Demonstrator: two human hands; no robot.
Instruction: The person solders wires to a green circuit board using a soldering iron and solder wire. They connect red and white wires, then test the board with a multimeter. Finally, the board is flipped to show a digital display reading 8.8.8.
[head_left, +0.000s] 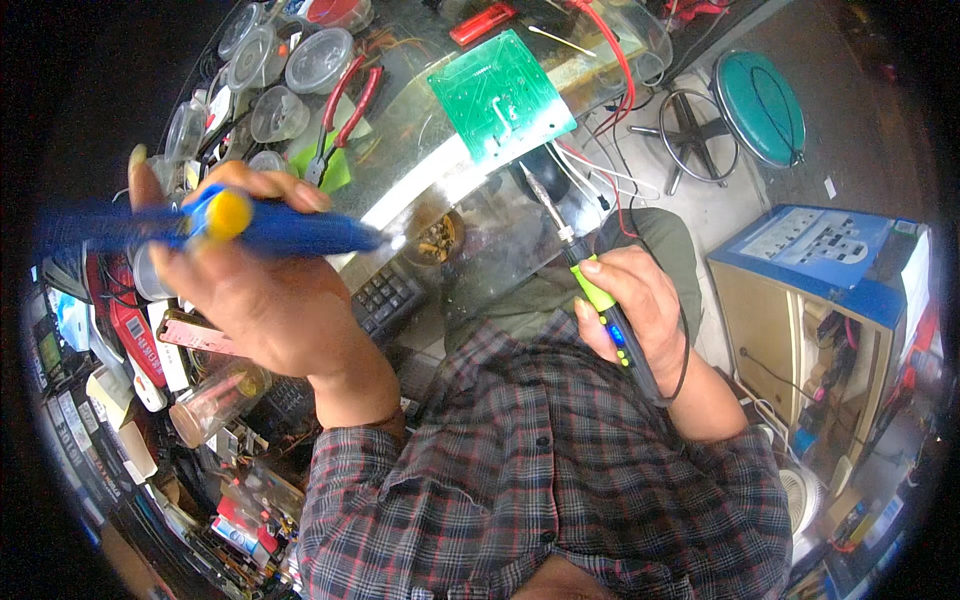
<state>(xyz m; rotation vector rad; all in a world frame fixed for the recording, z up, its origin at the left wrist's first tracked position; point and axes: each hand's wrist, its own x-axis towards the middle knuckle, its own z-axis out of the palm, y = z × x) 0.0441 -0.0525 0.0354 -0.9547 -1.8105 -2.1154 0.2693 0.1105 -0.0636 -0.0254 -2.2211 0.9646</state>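
- Left of the frame: left hand (265, 305), fingers partly curled around a blurred blue tubular tool with a round yellow button (300, 230).
- Upper left: red-handled metal cutters (359, 118).
- Top centre: square green circuit board (505, 95).
- Right of centre: right hand (642, 300) closed around a black-and-lime soldering iron (597, 292), metal tip near the board's lower edge.

A head-worn fisheye camera looks steeply downward.

1. Shirt (470, 530): dark grey and black plaid, crossed by thin red and pale lines.
2. Buttons (544, 441): small, round, dark, down the front.
3. Sleeves (350, 475): same plaid, ending on the forearms.
4. Trousers (665, 245): plain grey-green.
5. Left hand (265, 310), right hand (645, 300): bare.
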